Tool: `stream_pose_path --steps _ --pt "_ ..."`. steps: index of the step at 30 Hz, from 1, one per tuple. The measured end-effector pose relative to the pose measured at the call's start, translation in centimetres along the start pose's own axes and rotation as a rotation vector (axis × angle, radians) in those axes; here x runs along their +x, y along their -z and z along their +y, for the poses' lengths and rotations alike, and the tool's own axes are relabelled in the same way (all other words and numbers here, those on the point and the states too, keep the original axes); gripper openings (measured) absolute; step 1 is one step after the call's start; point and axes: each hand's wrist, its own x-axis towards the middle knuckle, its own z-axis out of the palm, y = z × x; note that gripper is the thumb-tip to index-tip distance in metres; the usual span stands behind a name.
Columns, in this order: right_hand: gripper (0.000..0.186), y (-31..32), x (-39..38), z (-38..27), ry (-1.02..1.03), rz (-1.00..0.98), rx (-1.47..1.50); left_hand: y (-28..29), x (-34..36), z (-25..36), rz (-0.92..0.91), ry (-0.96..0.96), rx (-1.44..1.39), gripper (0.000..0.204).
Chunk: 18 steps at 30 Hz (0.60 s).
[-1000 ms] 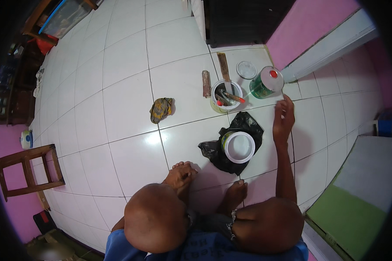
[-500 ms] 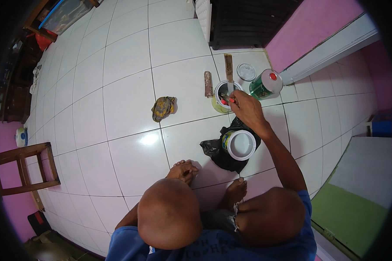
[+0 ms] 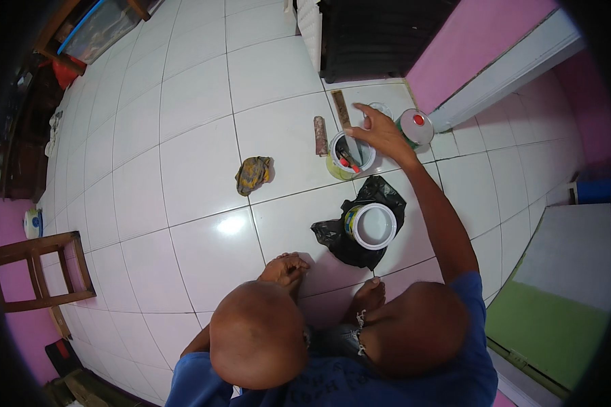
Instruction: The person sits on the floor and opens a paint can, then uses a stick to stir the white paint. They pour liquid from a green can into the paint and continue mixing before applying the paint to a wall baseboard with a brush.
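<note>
My right hand (image 3: pixel 385 139) reaches over a paint can (image 3: pixel 333 166) with its index finger and thumb spread apart. The thumb is close to a flat, brown-handled scraper (image 3: pixel 341 112) that leans in the can; whether they touch I cannot tell. A small dark tool with red ends (image 3: pixel 347 160) also lies at the can's mouth. My left hand (image 3: pixel 282 270) is low by my left foot, partly behind the knee, and its fingers are hard to make out. Nearer me, an open can of pale paint (image 3: pixel 375 226) stands on a black plastic bag (image 3: pixel 332 234).
Left of the cans lies a crumpled yellow-and-grey rag (image 3: pixel 254 176). A speckled roller-like cylinder (image 3: pixel 320 136) is beside the far can. A metal tin with a red cap (image 3: pixel 416 127) and a round lid (image 3: pixel 380 108) are behind my hand. A wooden frame (image 3: pixel 41 271) stands at left.
My right hand has let go of the red-ended tool, which now rests at the far can. The hand has moved up toward the scraper and opened, and the scraper's handle has swung left.
</note>
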Motion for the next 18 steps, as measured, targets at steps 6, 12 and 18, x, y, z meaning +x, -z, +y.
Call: stream_pose_path --steps 6,12,18 --pt "0.040 -0.6 1.4 0.8 0.077 -0.063 -0.254 0.1 0.3 0.9 0.021 -0.023 -0.040 0.021" --pt "0.034 2.0 -0.7 0.2 0.090 0.109 -0.197 -0.9 0.5 1.5 0.085 0.035 0.063 0.025" --pt "0.030 3.7 -3.8 -0.7 0.207 0.080 -0.173 -3.1 6.8 7.1 -0.227 -0.096 0.019 0.033"
